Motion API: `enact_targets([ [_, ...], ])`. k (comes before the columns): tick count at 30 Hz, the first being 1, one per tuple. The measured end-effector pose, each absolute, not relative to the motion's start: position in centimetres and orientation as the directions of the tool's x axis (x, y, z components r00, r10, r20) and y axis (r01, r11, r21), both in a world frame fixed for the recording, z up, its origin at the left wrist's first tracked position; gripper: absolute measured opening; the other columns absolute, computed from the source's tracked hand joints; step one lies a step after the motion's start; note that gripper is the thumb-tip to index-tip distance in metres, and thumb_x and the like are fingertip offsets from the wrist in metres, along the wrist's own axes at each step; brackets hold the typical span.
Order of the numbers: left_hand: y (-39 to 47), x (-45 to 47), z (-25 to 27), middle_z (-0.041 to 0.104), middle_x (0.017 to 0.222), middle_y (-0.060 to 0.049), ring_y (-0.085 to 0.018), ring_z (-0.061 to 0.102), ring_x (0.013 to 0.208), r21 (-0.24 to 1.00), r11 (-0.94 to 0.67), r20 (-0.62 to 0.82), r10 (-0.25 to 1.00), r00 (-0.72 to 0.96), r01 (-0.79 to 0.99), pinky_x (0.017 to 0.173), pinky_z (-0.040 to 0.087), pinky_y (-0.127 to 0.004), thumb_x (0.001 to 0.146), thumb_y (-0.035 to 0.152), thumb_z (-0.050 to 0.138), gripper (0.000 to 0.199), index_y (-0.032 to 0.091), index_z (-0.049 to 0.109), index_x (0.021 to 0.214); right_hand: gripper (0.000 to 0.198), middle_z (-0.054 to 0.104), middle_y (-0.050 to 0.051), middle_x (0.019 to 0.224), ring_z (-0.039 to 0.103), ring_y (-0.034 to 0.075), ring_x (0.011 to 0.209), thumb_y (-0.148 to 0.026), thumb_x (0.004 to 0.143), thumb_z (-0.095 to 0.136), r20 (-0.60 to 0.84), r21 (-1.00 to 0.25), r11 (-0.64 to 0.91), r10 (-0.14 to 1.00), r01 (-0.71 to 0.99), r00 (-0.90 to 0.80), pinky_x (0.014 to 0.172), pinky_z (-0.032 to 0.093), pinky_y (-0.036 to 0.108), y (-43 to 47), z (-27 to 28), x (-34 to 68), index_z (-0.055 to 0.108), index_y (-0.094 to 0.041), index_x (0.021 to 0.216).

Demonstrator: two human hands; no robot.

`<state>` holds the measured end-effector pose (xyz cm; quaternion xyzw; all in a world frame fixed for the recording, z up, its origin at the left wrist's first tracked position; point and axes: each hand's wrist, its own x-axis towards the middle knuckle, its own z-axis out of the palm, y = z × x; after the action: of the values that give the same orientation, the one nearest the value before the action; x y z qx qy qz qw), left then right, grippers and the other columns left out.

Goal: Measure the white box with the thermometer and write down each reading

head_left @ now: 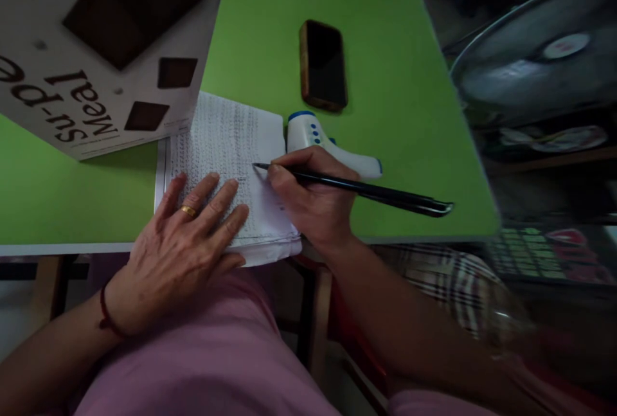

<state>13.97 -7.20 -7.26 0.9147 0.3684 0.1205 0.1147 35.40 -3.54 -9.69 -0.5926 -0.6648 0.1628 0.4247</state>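
Note:
A notebook [226, 126] filled with rows of handwriting lies at the front edge of the green table. My left hand [190, 229], fingers spread, rests flat on its lower left part. A gold ring is on one finger and a dark red cord circles the wrist. In my right hand [318, 200] is a black pen [385, 194], pinched near the tip, which points at the right side of the page. Whether the tip touches the paper I cannot tell. Just beyond that hand lies a white and blue infrared thermometer [337, 149], partly hidden by it.
A large white box [139, 91] printed with brown squares stands at the left, overlapping the notebook's corner. A smartphone [324, 65] in a brown case lies farther back on the green table [400, 81]. A fan [540, 56] stands beyond the table's right edge, with checked fabric [453, 278] below.

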Motion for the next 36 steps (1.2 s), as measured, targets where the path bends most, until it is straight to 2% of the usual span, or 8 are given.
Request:
enact_targets([
  [5,-7.21,14.10,-7.43,0.046,0.152,-0.008,-0.030,0.040,0.143,0.299,-0.701,0.146,0.705,0.695,0.648,0.121,0.031,-0.055,0.094,0.045,0.066,0.051,0.020,0.055,0.137,0.012,0.062,-0.003,0.061,0.056,0.012,0.053,-0.025,0.082,0.062,0.406,-0.715,0.300,0.914,0.631,0.026,0.054,0.048,0.026,-3.44,-9.79,35.40,0.063,-0.020,0.072],
  [20,-7.11,14.05,-7.59,0.046,0.152,-0.008,-0.030,0.040,0.143,0.284,-0.706,0.149,0.701,0.697,0.649,0.120,0.031,-0.055,0.098,0.045,0.060,0.046,0.020,0.055,0.136,0.012,0.061,-0.002,0.061,0.055,0.013,0.054,-0.027,0.080,0.060,0.390,-0.700,0.252,0.919,0.668,0.061,0.055,0.050,0.027,-3.41,-9.87,35.59,0.061,-0.021,0.069],
  [27,-7.06,14.08,-7.65,0.046,0.152,-0.009,-0.030,0.040,0.143,0.282,-0.712,0.150,0.694,0.704,0.643,0.120,0.031,-0.056,0.099,0.044,0.057,0.045,0.020,0.054,0.137,0.011,0.060,-0.003,0.062,0.055,0.012,0.055,-0.025,0.083,0.061,0.409,-0.703,0.290,0.912,0.650,0.036,0.056,0.048,0.026,-3.51,-9.97,35.55,0.060,-0.021,0.073],
  [36,-7.15,13.99,-7.58,0.046,0.152,-0.008,-0.029,0.039,0.143,0.282,-0.706,0.144,0.701,0.698,0.650,0.121,0.030,-0.055,0.098,0.045,0.059,0.045,0.021,0.055,0.137,0.010,0.059,-0.003,0.060,0.053,0.013,0.053,-0.021,0.080,0.060,0.431,-0.704,0.310,0.901,0.639,0.037,0.053,0.047,0.027,-3.48,-10.02,35.60,0.058,-0.023,0.071],
])
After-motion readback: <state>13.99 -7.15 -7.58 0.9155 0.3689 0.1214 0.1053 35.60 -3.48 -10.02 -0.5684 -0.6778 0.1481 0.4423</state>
